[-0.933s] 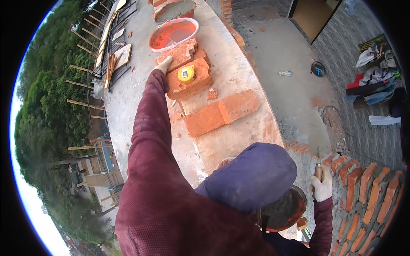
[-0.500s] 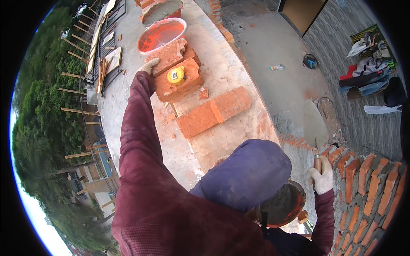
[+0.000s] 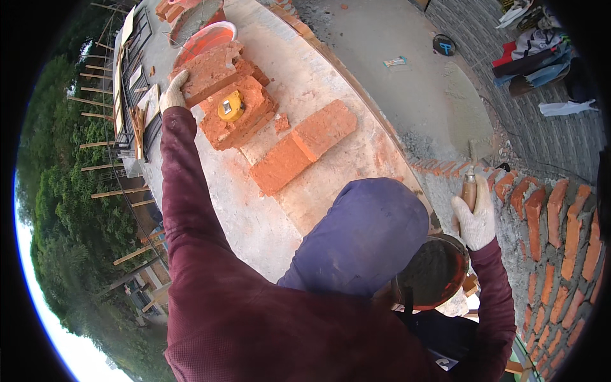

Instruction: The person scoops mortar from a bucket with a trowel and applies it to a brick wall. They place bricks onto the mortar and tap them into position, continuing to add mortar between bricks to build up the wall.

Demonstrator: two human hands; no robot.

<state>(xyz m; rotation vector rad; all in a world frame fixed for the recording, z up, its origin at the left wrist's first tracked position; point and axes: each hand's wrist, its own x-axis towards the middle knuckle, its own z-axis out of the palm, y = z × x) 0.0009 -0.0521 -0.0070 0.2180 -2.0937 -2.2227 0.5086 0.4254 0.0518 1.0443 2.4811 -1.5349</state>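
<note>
My left hand (image 3: 174,91), in a pale knitted glove, grips the near left end of a reddish brick (image 3: 207,67). That brick is at the back of a small brick pile, beside a broken-edged brick (image 3: 245,102) bearing a yellow tape measure (image 3: 231,106). My right hand (image 3: 477,219), also gloved, is closed round the wooden handle of a trowel (image 3: 469,190). The trowel's blade is hard to make out against the grey mortar. Two bricks (image 3: 305,146) lie end to end on the slab nearer me, with a brick chip (image 3: 281,122) beside them.
A bucket of dark mortar (image 3: 433,270) stands by my knee (image 3: 363,235). A red basin (image 3: 210,41) and another mortar bucket (image 3: 197,19) are at the far end. A brick wall (image 3: 560,254) rises at right. The slab's left edge drops toward trees (image 3: 63,191).
The whole view has shifted, moving the pile up and left in the picture. My left hand and its brick have moved slightly away from the tape measure. My right hand still holds the trowel.
</note>
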